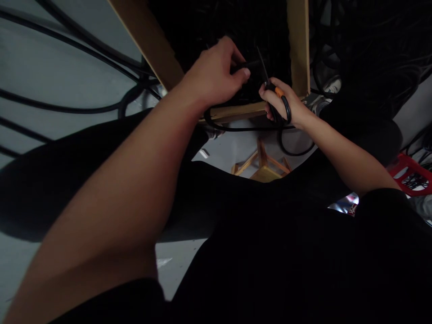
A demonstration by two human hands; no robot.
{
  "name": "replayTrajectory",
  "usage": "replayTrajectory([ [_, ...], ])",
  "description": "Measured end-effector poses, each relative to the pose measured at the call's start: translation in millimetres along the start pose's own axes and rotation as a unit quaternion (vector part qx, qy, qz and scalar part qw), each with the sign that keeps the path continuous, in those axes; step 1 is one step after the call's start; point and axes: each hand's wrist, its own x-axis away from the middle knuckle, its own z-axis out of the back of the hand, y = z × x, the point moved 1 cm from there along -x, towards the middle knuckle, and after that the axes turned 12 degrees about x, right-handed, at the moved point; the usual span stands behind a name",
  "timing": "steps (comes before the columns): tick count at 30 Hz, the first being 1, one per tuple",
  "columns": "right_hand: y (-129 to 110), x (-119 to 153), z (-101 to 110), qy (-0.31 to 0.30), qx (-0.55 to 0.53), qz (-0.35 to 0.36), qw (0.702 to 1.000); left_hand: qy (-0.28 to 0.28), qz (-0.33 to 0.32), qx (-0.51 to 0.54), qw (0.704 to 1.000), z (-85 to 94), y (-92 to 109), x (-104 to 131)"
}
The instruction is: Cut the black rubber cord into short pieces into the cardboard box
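Observation:
My left hand (218,74) is closed over the mouth of a cardboard box (299,49). Pinched in its fingers is a black cable (250,64), whose end points right toward the scissors. A loop of black cable (249,129) runs below the box's near edge; whether it is the same piece I cannot tell. My right hand (286,101) grips a pair of scissors (279,92) with black and orange handles, its blade tips pointing up and away. The blades are close to the cable's end, apparently apart from it. Dark pieces fill the box, too dim to make out singly.
Long black cables (84,109) stretch across the grey floor at left. A heap of dark cables (364,58) lies at right. Under the box's near side is a small wooden stool (266,173). A red plastic piece (410,173) is at the right edge. My legs flank the box.

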Motion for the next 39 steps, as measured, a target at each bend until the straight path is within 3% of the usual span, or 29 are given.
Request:
replayTrajectory([
  [14, -12.8, 4.3, 0.8, -0.02, 0.008, -0.003, 1.0, -0.016, 0.012, -0.019, 1.0, 0.8, 3.2, 2.9],
  [21, -1.6, -0.2, 4.0, -0.03, 0.041, 0.002, 0.999, -0.029, 0.018, -0.029, 0.999, 1.5, 11.3, 6.5],
  [30, 1.8, 3.6, 7.5, -0.05, 0.074, 0.054, 0.995, -0.04, 0.016, -0.041, 0.998, 0.1, 7.2, 3.3],
  [39, 15.1, -0.8, 0.5, -0.061, 0.059, 0.04, 0.996, -0.038, -0.001, -0.071, 0.997, -6.1, 7.0, 5.1],
])
